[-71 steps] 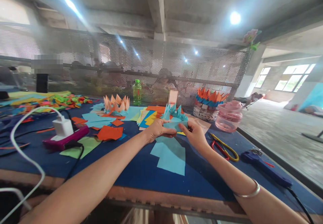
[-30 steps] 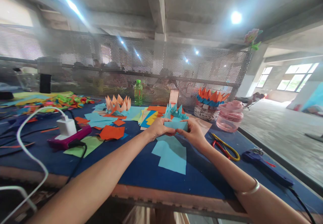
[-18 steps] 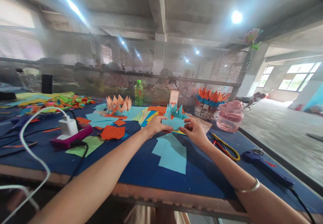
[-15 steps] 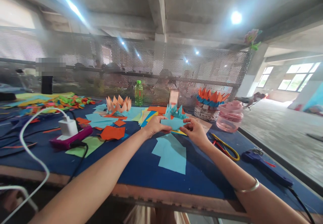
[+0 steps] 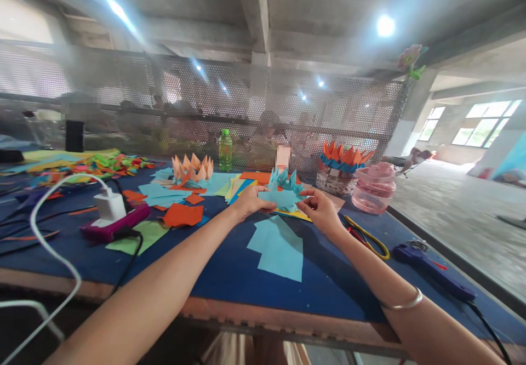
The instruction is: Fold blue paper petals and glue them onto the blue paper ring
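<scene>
We see our left hand (image 5: pixel 252 202) pinching the left end of a folded light-blue paper strip (image 5: pixel 281 199), its fingertips closed on the paper. Our right hand (image 5: pixel 320 211) curls its fingers (image 5: pixel 306 194) at the strip's right end; we cannot tell whether they grip. The strip is held above a blue-covered table (image 5: pixel 222 283), just in front of a spiky blue paper model (image 5: pixel 283 180).

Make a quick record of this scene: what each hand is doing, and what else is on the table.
Left hand: grips the left end of a light blue folded paper piece
Right hand: fingers close to that piece's right end; contact unclear
Nearby: loose light blue paper sheets on the blue table
Rest: orange paper crown, green bottle, yellow-handled scissors, blue glue gun
</scene>
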`<state>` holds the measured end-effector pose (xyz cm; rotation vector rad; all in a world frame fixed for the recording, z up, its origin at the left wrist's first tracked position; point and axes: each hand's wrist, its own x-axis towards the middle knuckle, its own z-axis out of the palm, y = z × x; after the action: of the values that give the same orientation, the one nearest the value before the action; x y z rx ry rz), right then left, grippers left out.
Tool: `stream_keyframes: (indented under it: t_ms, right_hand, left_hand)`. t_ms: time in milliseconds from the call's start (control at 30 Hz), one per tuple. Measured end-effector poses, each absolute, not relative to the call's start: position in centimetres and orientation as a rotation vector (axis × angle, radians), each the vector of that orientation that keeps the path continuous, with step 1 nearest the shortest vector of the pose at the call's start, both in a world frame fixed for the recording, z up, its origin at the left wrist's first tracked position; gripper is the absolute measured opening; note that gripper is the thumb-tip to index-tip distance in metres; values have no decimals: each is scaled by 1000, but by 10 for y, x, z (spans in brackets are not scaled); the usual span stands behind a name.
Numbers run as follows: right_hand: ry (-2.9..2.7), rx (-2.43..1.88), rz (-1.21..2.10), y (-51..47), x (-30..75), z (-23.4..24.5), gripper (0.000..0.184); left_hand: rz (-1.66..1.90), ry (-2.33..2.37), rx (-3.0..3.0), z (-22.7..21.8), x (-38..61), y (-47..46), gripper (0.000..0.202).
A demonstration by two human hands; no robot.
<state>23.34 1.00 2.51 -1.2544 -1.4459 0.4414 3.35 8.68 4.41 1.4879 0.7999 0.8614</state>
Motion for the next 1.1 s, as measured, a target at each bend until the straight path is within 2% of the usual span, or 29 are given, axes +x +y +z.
stream_keyframes:
  t_ms: [133,533,700,1100]
  right_hand:
    - [-1397,-1254,424,10,239,27,42]
    - [-1508,-1193,639,3,212,18,52]
    - [-1509,-1206,627,3,213,17,50]
    - [-1497,-1304,497,7,221,16,47]
  left_hand:
    - [888,854,1465,48,27,89,48]
    - [795,745,1549,42,44,70,40]
    - [782,718,1569,43,45,64,32]
    - [814,689,1575,39,44,77,34]
